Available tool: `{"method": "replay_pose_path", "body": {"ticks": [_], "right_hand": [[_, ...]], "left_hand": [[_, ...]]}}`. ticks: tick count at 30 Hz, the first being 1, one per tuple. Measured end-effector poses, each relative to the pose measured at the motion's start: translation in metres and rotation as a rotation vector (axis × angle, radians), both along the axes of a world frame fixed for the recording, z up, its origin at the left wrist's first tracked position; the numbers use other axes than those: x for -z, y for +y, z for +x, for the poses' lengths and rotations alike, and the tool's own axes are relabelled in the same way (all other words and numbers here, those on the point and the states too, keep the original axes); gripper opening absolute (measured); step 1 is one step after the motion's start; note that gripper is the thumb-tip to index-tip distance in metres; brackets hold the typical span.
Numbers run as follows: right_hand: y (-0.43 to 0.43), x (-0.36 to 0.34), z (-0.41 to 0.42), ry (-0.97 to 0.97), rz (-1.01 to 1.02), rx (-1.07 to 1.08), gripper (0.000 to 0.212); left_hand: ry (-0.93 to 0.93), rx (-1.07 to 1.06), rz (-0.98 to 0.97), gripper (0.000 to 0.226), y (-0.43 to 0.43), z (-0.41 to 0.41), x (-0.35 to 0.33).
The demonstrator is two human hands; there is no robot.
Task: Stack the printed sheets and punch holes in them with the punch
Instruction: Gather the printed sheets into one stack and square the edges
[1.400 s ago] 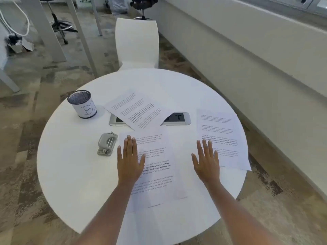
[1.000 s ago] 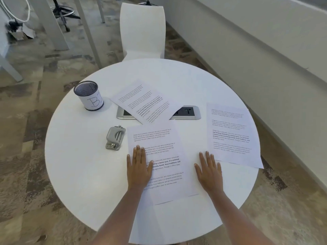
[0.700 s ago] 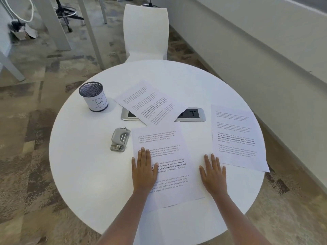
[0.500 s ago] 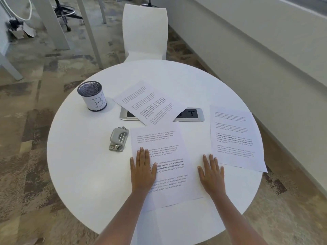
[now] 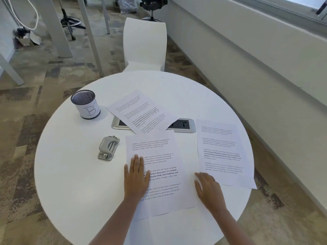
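Printed sheets lie unstacked on my round white bench (image 5: 70, 174): the near sheet (image 5: 159, 174) under my flat left hand (image 5: 136, 179), fingers extended together; a right sheet (image 5: 224, 152) whose corner my right hand (image 5: 208, 188) touches, fingers loosely curled, holding nothing; a far sheet (image 5: 141, 114). The punch (image 5: 108, 148) sits just left of the near sheet.
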State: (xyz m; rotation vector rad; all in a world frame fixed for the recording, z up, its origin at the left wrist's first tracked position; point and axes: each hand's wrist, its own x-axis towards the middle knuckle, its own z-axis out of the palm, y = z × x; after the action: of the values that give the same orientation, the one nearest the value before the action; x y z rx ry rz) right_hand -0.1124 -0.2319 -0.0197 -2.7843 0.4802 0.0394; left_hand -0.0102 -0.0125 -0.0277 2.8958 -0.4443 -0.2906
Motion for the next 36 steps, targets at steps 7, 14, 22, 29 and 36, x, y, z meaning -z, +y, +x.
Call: {"method": "replay_pose_path", "body": {"ticks": [7,14,22,29,36], "right_hand": [[-0.062,-0.004,0.006,0.124,-0.032,0.183,0.057],[-0.075,0.011,-0.004,0.285,-0.064,0.165,0.068],[-0.064,0.015,-0.018,0.228,-0.061,0.083,0.065],[-0.121,-0.002,-0.011,0.072,0.075,0.348,0.060],[-0.169,-0.004,-0.014,0.007,0.655,0.828,0.094]], "left_hand": [[0.060,-0.180,-0.136,0.057,-0.025,0.006,0.003],[0.053,-0.505,0.001,0.063,-0.033,0.010,-0.005],[0.167,-0.757,-0.084,0.070,-0.049,0.020,-0.016],[0.210,-0.841,-0.099,0.069,-0.053,0.023,-0.020],[0.234,-0.920,-0.403,0.063,-0.064,0.018,-0.019]]}}
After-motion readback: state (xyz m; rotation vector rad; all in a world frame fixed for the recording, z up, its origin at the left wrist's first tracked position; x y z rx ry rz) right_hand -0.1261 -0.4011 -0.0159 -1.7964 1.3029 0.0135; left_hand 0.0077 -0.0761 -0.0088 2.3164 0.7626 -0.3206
